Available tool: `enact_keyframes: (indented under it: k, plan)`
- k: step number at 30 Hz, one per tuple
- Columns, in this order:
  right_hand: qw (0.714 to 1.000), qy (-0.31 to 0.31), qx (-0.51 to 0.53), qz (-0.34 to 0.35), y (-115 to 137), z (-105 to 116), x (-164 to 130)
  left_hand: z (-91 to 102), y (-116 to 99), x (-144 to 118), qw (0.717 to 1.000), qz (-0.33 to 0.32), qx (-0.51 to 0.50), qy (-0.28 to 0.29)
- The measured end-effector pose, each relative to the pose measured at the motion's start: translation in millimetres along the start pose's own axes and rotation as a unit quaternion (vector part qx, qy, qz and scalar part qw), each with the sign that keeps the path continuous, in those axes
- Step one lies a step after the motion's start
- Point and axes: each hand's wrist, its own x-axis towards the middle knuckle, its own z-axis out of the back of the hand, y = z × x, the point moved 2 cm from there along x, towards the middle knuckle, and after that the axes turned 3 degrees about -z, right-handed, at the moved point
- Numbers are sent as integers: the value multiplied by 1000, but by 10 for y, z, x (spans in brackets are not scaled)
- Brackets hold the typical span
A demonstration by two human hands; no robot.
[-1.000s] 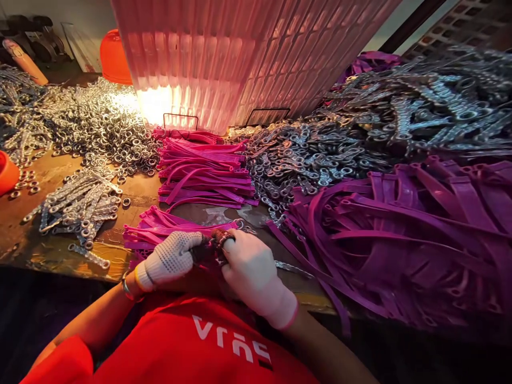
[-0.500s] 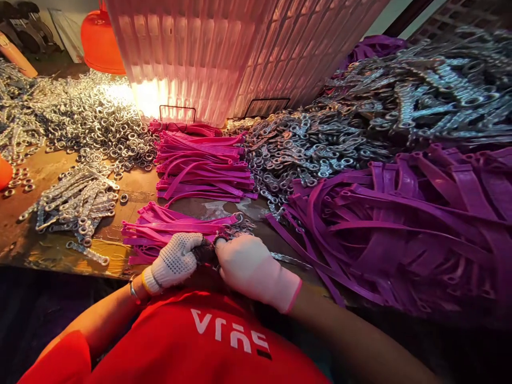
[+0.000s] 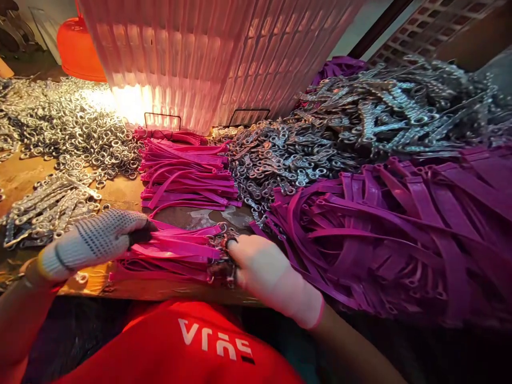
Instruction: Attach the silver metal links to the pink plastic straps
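Both gloved hands are gripping one bundle of pink straps (image 3: 176,250) lying at the bench (image 3: 24,178) front edge: left hand (image 3: 94,240) pinching its left end, right hand (image 3: 266,272) closing around the metal-tipped right end.

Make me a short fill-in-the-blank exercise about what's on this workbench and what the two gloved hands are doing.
1. The left hand wears a white knit glove with dark ____ on it.
2. Both hands touch the bundle of flat pink plastic straps that lies ____ to the person.
3. The right hand is at the bundle's end, where small ____ rings sit.
4. The big heap of purple plastic straps lies on the ____ side.

Missing words: dots; nearest; metal; right
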Motion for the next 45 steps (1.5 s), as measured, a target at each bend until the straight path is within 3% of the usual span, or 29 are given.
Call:
enact_keyframes:
  k: [3, 5, 7, 9, 11, 12, 15, 18, 21, 24, 29, 32, 37, 39, 42, 45]
  plan:
    - [995, -37, 7, -88, -397, -83, 217, -299, 197, 63, 998, -19, 15, 50]
    - [980, -54, -33, -190, -667, -174, 425, -551, 359, 82, 989, 58, -115, 68]
    - [967, -50, -81, -238, -845, -292, 633, -778, 495, 87, 940, 159, -276, 118]
    - [963, -46, -112, -242, -932, -408, 793, -918, 569, 86, 876, 229, -386, 175]
    - [963, -51, -121, -235, -973, -492, 883, -960, 589, 78, 836, 257, -436, 211]
    - [964, -56, -118, -233, -990, -518, 905, -956, 583, 71, 830, 258, -446, 213]
    - [961, -88, -86, -248, -1030, -533, 902, -917, 529, 27, 858, 242, -414, 182]
    - [945, -199, 35, -258, -978, -448, 785, -910, 465, -37, 910, 211, -325, 149]
    - [912, -270, 258, -171, -721, -320, 558, -947, 443, -89, 950, 164, -232, 131]
    - [896, -244, 367, -56, -306, -213, 318, -1011, 456, -124, 970, 112, -182, 113]
    - [917, -210, 337, 30, 211, -232, 145, -1109, 456, -184, 972, 76, -210, 69]
    - [923, -206, 321, 55, 299, -298, 131, -1123, 429, -227, 973, 62, -194, 104]
    - [945, -223, 234, 53, 357, -263, 37, -1076, 364, -265, 990, -35, -52, 124]
    - [946, -256, 192, 54, 424, -224, -11, -1103, 343, -277, 987, -13, -74, 141]
    - [936, -323, 134, 28, 513, -221, -42, -1166, 304, -268, 968, 63, -194, 145]
    - [936, -310, 168, -6, 459, -296, 3, -1159, 249, -122, 973, 47, -184, 132]
